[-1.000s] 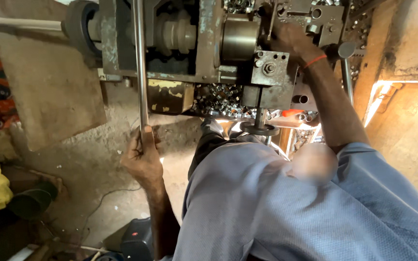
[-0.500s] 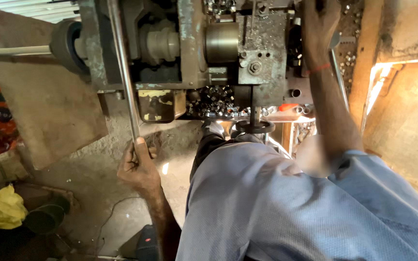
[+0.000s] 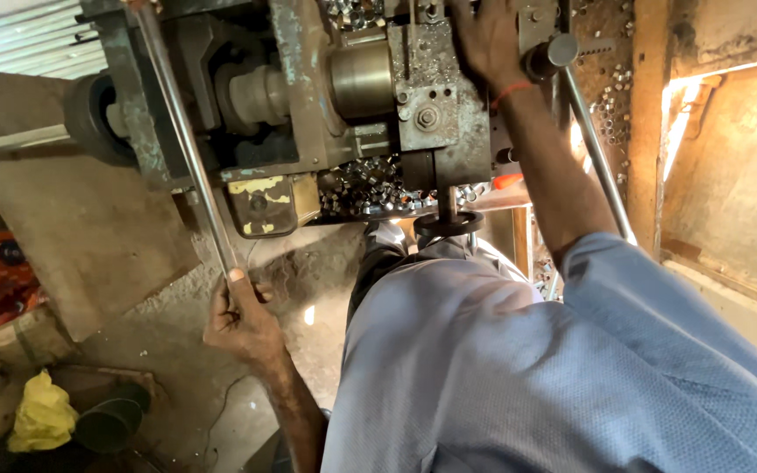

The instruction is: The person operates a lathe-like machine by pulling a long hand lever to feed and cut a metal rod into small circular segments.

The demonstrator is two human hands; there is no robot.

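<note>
A person in a pale blue shirt (image 3: 501,368) leans over a worn metal machine (image 3: 308,114), seen from above. The left hand (image 3: 240,320) is closed around the lower end of a long steel lever rod (image 3: 187,140), which slants up across the machine's left side to its top edge. The right hand (image 3: 485,39) rests on the upper part of the machine's tool block (image 3: 427,96), fingers spread over the metal; whether it grips anything there cannot be told. A second slim rod with a round knob (image 3: 590,140) runs down just right of that wrist. Small shiny metal pieces (image 3: 370,188) lie heaped under the machine's spindle. Below and left of the machine, a yellow cloth (image 3: 41,416) lies on the floor.
</note>
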